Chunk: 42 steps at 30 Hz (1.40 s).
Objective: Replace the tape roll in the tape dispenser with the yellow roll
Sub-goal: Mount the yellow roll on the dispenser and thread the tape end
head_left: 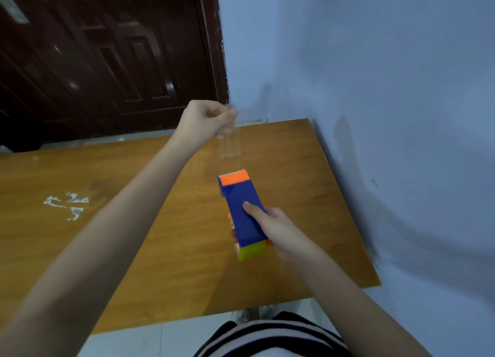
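Tape dispenser point(242, 209) held above table point(134, 236), toward right edge, in right hand point(278, 229). Left hand point(206, 122) over far edge, beyond dispenser; tape strip point(229, 145) hangs below it.

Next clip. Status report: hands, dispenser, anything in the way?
Right hand grips blue-and-orange plastic tape dispenser over the wooden table. Left hand pinches clear tape strip, pulled up beyond the cutter. Yellow-green roll at dispenser's rear. Nothing in the way.
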{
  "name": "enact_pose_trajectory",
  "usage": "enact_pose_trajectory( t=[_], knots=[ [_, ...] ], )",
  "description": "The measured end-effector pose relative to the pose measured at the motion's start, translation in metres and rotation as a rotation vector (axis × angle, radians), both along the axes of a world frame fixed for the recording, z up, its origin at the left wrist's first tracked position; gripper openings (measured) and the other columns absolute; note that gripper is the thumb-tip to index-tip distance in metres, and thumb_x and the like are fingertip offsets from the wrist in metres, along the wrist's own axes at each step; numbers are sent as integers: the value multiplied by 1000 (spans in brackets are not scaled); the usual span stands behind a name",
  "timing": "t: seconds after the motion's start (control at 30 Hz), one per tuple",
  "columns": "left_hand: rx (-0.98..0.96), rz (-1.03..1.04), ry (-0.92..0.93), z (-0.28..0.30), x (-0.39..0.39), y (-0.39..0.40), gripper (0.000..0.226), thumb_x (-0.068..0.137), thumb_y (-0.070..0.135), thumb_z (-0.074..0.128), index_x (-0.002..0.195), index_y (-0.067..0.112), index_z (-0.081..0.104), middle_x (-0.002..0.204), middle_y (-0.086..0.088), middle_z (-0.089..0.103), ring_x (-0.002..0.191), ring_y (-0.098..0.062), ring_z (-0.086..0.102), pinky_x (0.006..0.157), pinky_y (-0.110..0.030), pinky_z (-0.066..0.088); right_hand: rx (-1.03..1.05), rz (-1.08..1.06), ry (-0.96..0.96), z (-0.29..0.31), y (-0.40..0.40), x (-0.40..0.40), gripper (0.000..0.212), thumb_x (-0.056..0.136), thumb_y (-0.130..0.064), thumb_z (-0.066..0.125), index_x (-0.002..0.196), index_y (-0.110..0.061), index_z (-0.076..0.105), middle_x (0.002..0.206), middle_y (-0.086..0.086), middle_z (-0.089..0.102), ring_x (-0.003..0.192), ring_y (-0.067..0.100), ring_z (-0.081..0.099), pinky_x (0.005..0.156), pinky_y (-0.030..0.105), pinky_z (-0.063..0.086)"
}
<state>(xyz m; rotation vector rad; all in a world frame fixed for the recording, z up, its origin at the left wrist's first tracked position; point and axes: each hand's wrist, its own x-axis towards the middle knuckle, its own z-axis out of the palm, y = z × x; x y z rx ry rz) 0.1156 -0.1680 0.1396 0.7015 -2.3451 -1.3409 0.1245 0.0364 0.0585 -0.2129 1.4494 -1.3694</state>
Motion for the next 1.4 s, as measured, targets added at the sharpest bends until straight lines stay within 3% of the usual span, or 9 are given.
enact_pose_trajectory(
  t=[0.13,0.3,0.53,0.73,0.9,1.13,1.2,1.3,1.4],
  knots=[
    [-292,-141,-16,4,15,22,21,86,32,66,92,15,76,98,-1,69,89,-12,65,83,-27,53,-2,-33,-80,2,-1,-6,44,95,-37,52,113,2,63,84,15,74,71,22,72,70,29,58],
    [-682,-367,-10,-10,51,52,33,87,41,52,104,21,72,107,1,64,96,-11,62,81,-28,54,-112,-167,-336,6,-7,-18,48,100,-40,34,108,-2,62,83,19,72,68,28,71,75,38,55],
    [-1073,-450,-121,-50,85,74,50,89,45,41,119,15,66,118,-6,67,107,-22,65,91,-34,51,-162,-120,-398,14,0,-40,67,93,-61,27,132,-14,53,124,16,65,114,29,63,90,42,51],
    [-1144,-436,-164,-56,91,76,61,89,56,38,131,16,56,132,-9,59,124,-25,56,106,-38,39,-161,-146,-367,18,-7,-38,62,93,-59,31,131,-16,56,124,14,65,115,27,62,93,40,51],
    [-1224,-397,-210,-64,95,77,62,90,53,34,140,17,45,142,-10,50,133,-25,47,110,-46,35,-191,-197,-310,21,-8,-33,36,97,-33,43,127,-18,57,117,9,68,107,21,64,85,36,54],
    [-1399,-204,-190,-83,96,106,47,89,14,40,133,4,52,139,-15,52,129,-29,51,106,-45,40,-215,-376,-378,14,-27,-24,26,100,-18,37,98,-11,63,83,2,73,87,14,64,82,25,51],
    [-1371,-189,-164,-87,97,116,45,88,11,36,125,1,60,132,-16,59,121,-29,58,100,-43,46,-231,-435,-420,9,-29,-28,28,100,-19,37,108,-3,59,98,12,71,99,21,63,95,28,50],
    [-1206,-109,-174,-84,97,116,45,84,25,55,123,3,62,126,-18,62,114,-31,63,90,-41,52,-244,-477,-394,9,-25,-36,27,101,-19,37,112,-4,56,103,14,66,92,21,64,80,30,55],
    [-988,-65,-187,-84,86,109,57,84,42,56,128,5,55,127,-18,61,107,-30,65,80,-36,56,-261,-495,-339,6,-25,-35,31,102,-19,36,123,-2,52,111,14,65,99,22,63,87,34,51]
  ],
)
